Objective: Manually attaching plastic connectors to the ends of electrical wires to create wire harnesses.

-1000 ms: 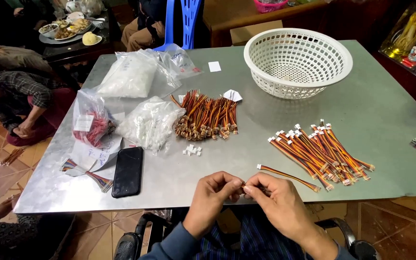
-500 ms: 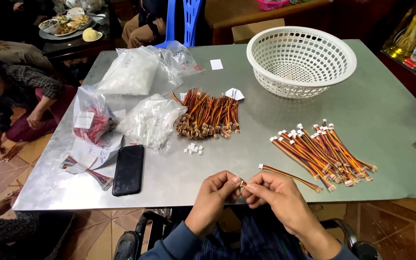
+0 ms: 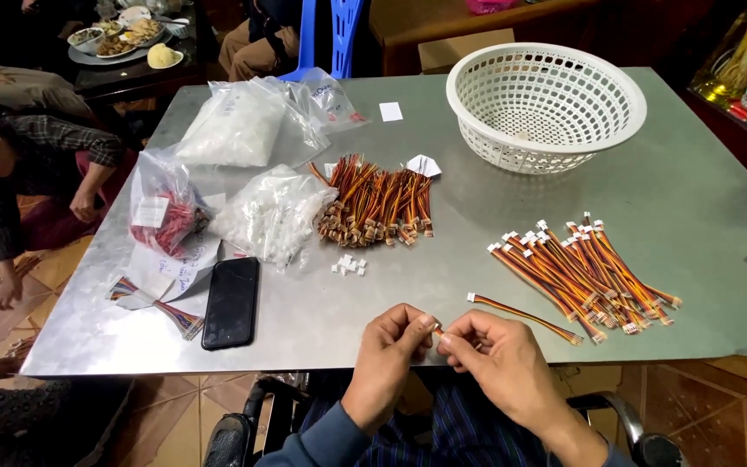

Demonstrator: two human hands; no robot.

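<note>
While the person sits at its near edge, the scene reads like this:
Surface (image 3: 693,216): grey metal, carrying everything below.
Basket (image 3: 546,104): white, perforated, at the far right.
Bags (image 3: 244,125): clear plastic with white parts at the far left; a smaller bag (image 3: 162,212) holds red pieces.
Phone (image 3: 231,303): black, face down, near the left edge.
Wire bundles: one heap (image 3: 378,203) at the middle, a fanned row (image 3: 585,272) to the right, a single lead (image 3: 525,316) just beside the right hand.
Left hand (image 3: 391,346): fingertips pinched on a small wire end (image 3: 437,329).
Right hand (image 3: 490,350): fingertips closed on the same piece, touching the left, at the near edge.
Connectors (image 3: 349,265): tiny white pieces, loose, below the middle heap.
</note>
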